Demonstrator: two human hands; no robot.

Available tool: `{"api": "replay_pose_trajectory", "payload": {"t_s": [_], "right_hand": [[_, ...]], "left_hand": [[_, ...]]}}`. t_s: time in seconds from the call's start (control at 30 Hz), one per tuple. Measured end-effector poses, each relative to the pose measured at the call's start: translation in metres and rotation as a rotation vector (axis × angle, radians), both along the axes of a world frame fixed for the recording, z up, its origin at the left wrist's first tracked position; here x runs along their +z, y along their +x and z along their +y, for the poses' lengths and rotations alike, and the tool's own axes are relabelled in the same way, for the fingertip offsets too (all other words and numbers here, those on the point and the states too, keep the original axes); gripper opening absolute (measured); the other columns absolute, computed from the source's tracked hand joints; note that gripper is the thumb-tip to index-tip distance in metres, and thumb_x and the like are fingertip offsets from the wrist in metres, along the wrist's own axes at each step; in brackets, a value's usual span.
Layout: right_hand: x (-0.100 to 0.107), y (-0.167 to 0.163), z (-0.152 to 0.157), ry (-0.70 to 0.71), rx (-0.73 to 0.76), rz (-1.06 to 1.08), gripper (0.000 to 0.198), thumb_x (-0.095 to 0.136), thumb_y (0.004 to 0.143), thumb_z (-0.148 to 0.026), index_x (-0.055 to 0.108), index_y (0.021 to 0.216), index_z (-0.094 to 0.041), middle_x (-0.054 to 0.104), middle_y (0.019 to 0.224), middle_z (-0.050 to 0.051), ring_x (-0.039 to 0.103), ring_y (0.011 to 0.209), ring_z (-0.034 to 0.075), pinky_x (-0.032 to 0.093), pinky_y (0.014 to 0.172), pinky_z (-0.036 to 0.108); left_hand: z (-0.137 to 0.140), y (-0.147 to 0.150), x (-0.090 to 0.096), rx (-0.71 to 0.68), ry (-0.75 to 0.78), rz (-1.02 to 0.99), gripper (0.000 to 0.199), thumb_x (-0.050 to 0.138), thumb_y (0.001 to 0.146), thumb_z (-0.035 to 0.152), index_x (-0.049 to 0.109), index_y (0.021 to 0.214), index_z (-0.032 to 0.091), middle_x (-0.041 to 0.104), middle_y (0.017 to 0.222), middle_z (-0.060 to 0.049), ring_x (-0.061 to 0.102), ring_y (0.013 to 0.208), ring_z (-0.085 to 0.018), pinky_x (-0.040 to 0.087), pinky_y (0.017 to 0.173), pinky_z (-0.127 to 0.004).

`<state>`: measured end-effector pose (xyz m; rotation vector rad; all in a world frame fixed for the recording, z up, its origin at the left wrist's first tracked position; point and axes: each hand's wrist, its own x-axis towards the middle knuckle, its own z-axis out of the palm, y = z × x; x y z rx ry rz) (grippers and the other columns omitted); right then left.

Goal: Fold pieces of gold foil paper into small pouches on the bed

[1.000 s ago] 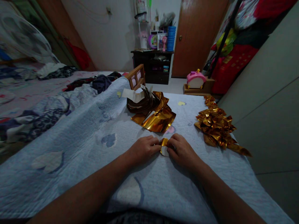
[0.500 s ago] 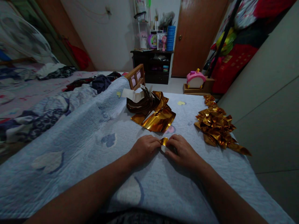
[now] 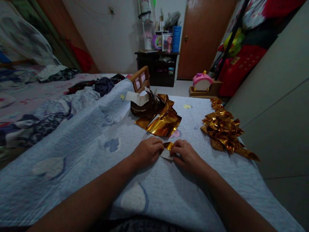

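Between my hands, low over the blue quilt (image 3: pixel 154 187), is a small sheet of gold foil paper (image 3: pixel 167 154), its pale backing facing up and its far edge turned over to show gold. My left hand (image 3: pixel 150 149) pinches its left side with closed fingers. At the right side, my right hand (image 3: pixel 184 153) grips the sheet with fingers bent, hiding that edge. Just beyond lies a loose stack of gold foil sheets (image 3: pixel 164 124), some curled and some showing pale backs. To the right sits a heap of folded gold foil pieces (image 3: pixel 223 130).
A wooden chair back (image 3: pixel 141 79) rises behind the foil stack. Rumpled clothes (image 3: pixel 103 86) lie on the bed at left, near a white fan (image 3: pixel 26 38). A dark cabinet (image 3: pixel 156 69) and a pink toy (image 3: pixel 202 82) stand farther back. A pale panel (image 3: pixel 275 106) borders the right side.
More of the sheet's pale backing now shows between my hands. My left hand has shifted slightly left and its grip has changed. The foil stack and heap have stayed put.
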<state>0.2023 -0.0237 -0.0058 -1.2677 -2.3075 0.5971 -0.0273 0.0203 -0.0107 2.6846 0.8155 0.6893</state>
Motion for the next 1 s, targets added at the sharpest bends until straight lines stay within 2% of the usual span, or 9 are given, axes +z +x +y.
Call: {"api": "replay_pose_trajectory", "payload": {"t_s": [0.2, 0.3, 0.53, 0.67, 0.73, 0.87, 1.0], "right_hand": [[-0.001, 0.003, 0.002, -0.044, -0.002, 0.026, 0.014, 0.069, 0.086, -0.01, 0.074, 0.093, -0.021, 0.062, 0.103, 0.007, 0.055, 0.099, 0.023, 0.045, 0.089, 0.04], [-0.002, 0.005, 0.003, -0.071, -0.005, 0.053, 0.015, 0.071, 0.085, -0.01, 0.075, 0.093, -0.022, 0.062, 0.104, 0.007, 0.055, 0.101, 0.023, 0.045, 0.091, 0.04], [-0.002, 0.001, 0.005, -0.126, -0.06, 0.091, 0.012, 0.073, 0.086, -0.012, 0.076, 0.083, -0.024, 0.065, 0.098, 0.004, 0.057, 0.098, 0.022, 0.044, 0.09, 0.038], [-0.003, -0.004, 0.007, -0.124, -0.115, 0.077, 0.008, 0.074, 0.086, -0.015, 0.075, 0.082, -0.022, 0.066, 0.095, 0.005, 0.057, 0.096, 0.022, 0.043, 0.086, 0.037], [-0.004, -0.006, 0.007, -0.119, -0.127, 0.061, 0.006, 0.073, 0.087, -0.016, 0.074, 0.082, -0.02, 0.066, 0.095, 0.006, 0.057, 0.094, 0.022, 0.043, 0.085, 0.037], [-0.004, -0.008, 0.006, -0.112, -0.152, 0.031, 0.006, 0.073, 0.086, -0.015, 0.074, 0.084, -0.02, 0.066, 0.095, 0.006, 0.056, 0.094, 0.023, 0.042, 0.084, 0.037], [-0.003, -0.009, 0.006, -0.106, -0.147, 0.041, 0.005, 0.073, 0.086, -0.015, 0.071, 0.083, -0.02, 0.066, 0.095, 0.006, 0.056, 0.093, 0.023, 0.042, 0.084, 0.037]], "left_hand": [[-0.007, 0.005, 0.0, 0.029, -0.032, -0.011, 0.012, 0.057, 0.094, 0.019, 0.068, 0.093, 0.015, 0.067, 0.105, -0.012, 0.062, 0.098, -0.025, 0.052, 0.088, -0.038], [-0.01, 0.009, -0.003, 0.038, -0.076, -0.032, 0.007, 0.061, 0.092, 0.017, 0.068, 0.092, 0.015, 0.066, 0.107, -0.011, 0.061, 0.1, -0.025, 0.051, 0.09, -0.038], [-0.007, 0.013, -0.005, 0.033, -0.248, -0.097, 0.009, 0.063, 0.089, 0.012, 0.068, 0.095, 0.016, 0.065, 0.104, -0.008, 0.061, 0.1, -0.022, 0.05, 0.089, -0.036], [-0.008, 0.015, 0.002, 0.035, -0.38, -0.128, 0.014, 0.057, 0.096, 0.021, 0.07, 0.096, 0.017, 0.063, 0.099, -0.007, 0.061, 0.095, -0.021, 0.049, 0.086, -0.034], [-0.009, 0.017, 0.006, 0.04, -0.424, -0.131, 0.016, 0.058, 0.097, 0.025, 0.07, 0.09, 0.017, 0.062, 0.096, -0.006, 0.061, 0.094, -0.02, 0.049, 0.085, -0.033], [-0.013, 0.021, 0.006, 0.093, -0.406, -0.116, 0.012, 0.071, 0.089, 0.028, 0.068, 0.085, 0.018, 0.061, 0.1, -0.005, 0.058, 0.097, -0.021, 0.047, 0.088, -0.035], [-0.014, 0.025, 0.002, 0.123, -0.385, -0.091, 0.007, 0.069, 0.089, 0.022, 0.067, 0.084, 0.018, 0.06, 0.099, -0.005, 0.057, 0.098, -0.022, 0.046, 0.089, -0.036]]}}
